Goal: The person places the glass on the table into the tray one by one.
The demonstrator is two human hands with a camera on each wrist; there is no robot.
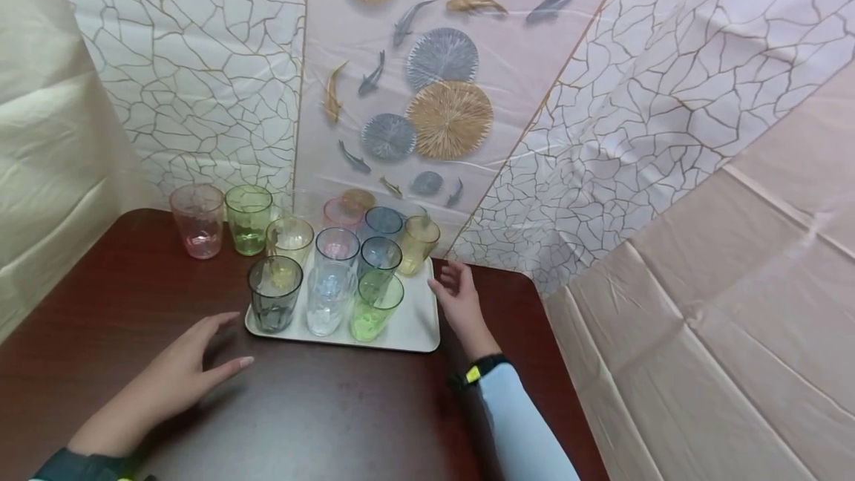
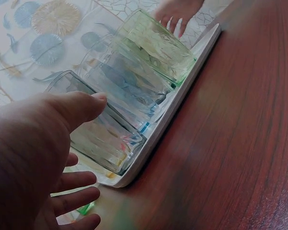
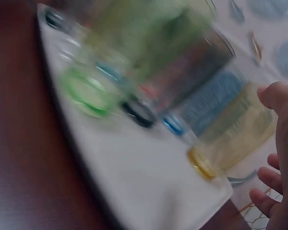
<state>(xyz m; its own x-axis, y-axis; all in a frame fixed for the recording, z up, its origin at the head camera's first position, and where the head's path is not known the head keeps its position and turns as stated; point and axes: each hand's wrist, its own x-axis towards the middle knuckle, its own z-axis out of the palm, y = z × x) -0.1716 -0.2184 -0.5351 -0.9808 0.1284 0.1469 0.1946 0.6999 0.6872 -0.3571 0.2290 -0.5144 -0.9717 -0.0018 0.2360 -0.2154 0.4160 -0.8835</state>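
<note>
Several coloured clear tumblers stand upright on a white tray (image 1: 417,318). My left hand (image 1: 177,373) is just left of the tray's near corner, fingers and thumb spread apart, holding nothing. Nearest to it is a dark grey tumbler (image 1: 274,306); the left wrist view shows this grey tumbler (image 2: 105,139) just past my thumb. My right hand (image 1: 461,306) hovers at the tray's right edge, fingers loosely bent, nothing held. Beside it stands a yellow tumbler (image 3: 240,129). A green tumbler (image 1: 375,310) and a colourless one (image 1: 326,310) stand along the tray's front.
On the dark wooden table (image 1: 320,414), left of the tray, stand a pink tumbler (image 1: 200,225) and another green tumbler (image 1: 249,225). A patterned cloth (image 1: 220,73) hangs behind the table. Beige cloth (image 1: 701,332) hangs along the right side.
</note>
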